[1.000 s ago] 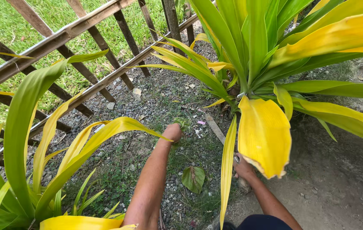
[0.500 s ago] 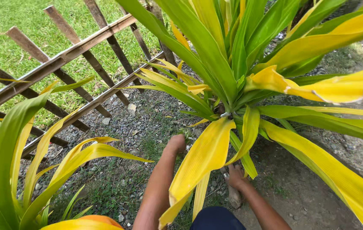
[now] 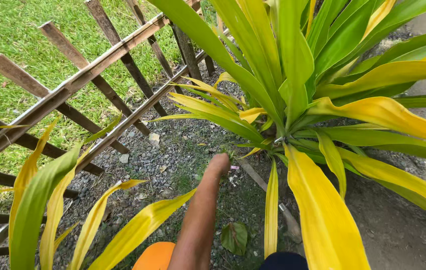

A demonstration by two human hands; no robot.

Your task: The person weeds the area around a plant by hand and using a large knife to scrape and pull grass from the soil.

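Observation:
My left hand [image 3: 219, 164] reaches down to the gravel beside the base of a large green and yellow long-leaved plant [image 3: 293, 100]. I see only the back of the wrist and knuckles; the fingers curl downward at a small green tuft [image 3: 225, 150], and I cannot see whether they grip it. My right hand is hidden behind a broad yellow leaf [image 3: 323, 215] that hangs in front of it.
A slanted wooden picket fence [image 3: 88, 80] runs along the left, with grass beyond. A second yellow-green plant [image 3: 48, 210] fills the lower left. A thin stick [image 3: 253, 175] and a fallen leaf [image 3: 234, 237] lie on the gravel. An orange object [image 3: 155, 256] is at the bottom edge.
The view has tilted and moved closer to the plant. My right hand, visible below the plant base before, is now covered by the yellow leaf. My left hand stays at the ground.

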